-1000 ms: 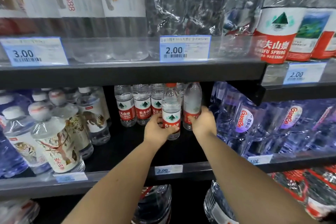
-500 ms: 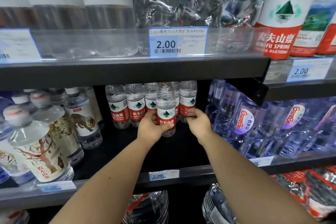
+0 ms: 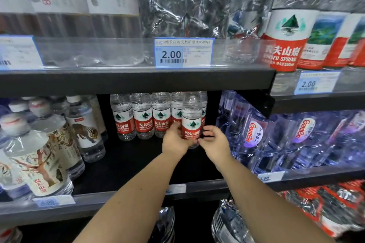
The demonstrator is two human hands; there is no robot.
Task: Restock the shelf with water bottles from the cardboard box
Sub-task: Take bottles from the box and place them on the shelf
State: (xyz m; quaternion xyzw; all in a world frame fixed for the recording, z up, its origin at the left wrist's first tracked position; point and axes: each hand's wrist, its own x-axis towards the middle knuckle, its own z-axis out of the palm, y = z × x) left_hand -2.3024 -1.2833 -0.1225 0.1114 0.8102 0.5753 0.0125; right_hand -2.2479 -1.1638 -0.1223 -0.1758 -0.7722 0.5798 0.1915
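Six red-label bottles (image 3: 143, 122) stand on the middle shelf (image 3: 128, 163): five in a far row and one front bottle (image 3: 192, 118) nearer, at the row's right end. Of two hands, the left hand (image 3: 174, 142) grips the front bottle. The right hand (image 3: 216, 142) sits just right of it, fingers loosely curled, holding nothing. Earlier it gripped the row's rightmost bottle.

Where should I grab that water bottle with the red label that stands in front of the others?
Take the front bottle around its red-labelled middle, coming straight in from the front. It stands upright, the shelf above hangs close over its top, and the row of bottles stands right behind it, so top and back are probably hard to reach.
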